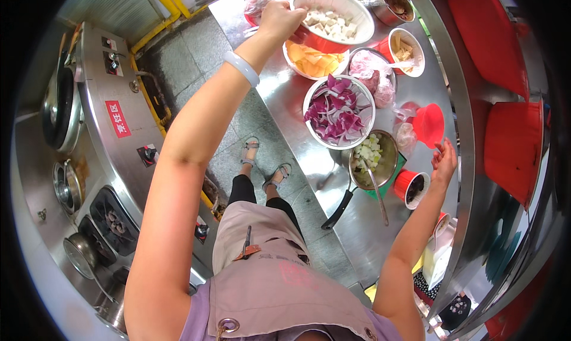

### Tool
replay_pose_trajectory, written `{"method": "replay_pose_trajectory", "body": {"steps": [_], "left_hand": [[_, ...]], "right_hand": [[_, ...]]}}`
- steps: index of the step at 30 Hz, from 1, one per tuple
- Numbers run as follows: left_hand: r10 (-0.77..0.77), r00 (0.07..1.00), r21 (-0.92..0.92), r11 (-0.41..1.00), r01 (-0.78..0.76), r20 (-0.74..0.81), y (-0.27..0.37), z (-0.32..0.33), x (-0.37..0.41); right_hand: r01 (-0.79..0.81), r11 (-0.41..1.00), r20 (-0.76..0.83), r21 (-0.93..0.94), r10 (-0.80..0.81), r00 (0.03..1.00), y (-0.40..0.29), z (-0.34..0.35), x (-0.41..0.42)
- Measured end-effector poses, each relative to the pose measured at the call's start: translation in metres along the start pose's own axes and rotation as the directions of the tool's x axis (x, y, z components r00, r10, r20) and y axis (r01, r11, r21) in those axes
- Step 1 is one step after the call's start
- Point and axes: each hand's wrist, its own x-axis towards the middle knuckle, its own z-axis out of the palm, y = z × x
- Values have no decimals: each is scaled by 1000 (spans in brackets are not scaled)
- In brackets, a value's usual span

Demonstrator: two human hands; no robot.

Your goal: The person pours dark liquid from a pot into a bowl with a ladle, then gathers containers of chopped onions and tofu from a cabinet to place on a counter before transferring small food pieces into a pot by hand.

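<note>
My left hand (282, 21) grips the rim of a red bowl with a white inside (363, 17). White cubes (330, 24), apparently tofu, lie in this tilted bowl. Just below it is a white-rimmed bowl of yellow-orange slices (314, 59). My right hand (443, 161) holds nothing, its fingers apart, near an empty-looking red plastic bowl (429, 125); whether they touch is unclear. Between the hands stand a bowl of cut purple onion (340, 110) and a metal saucepan (386, 171) with chopped pale green vegetable and a spoon (379, 198). A red cup with dark contents (412, 189) sits by my right wrist.
The steel table (285, 104) also bears a bagged pinkish food (374, 75), a cup of tan strips (403, 51) and a metal pot (395, 5). Along the right runs a steel shelf (466, 118) with red tubs (511, 149). A stove counter (107, 80) stands left, across the tiled floor (187, 64).
</note>
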Motion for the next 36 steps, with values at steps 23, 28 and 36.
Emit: {"method": "replay_pose_trajectory", "body": {"steps": [23,28,36], "left_hand": [[190,976,-170,964,-206,-104,100,-79,-64],[176,978,-135,972,-191,-116,90,-122,-73],[137,965,-138,976,-171,-224,78,-143,-79]], "right_hand": [[918,-53,906,-394,-188,378,2,378,-19],[862,-124,871,-491,-89,484,1,404,-33],[892,-83,890,-445,73,450,-7,416,-36]]}}
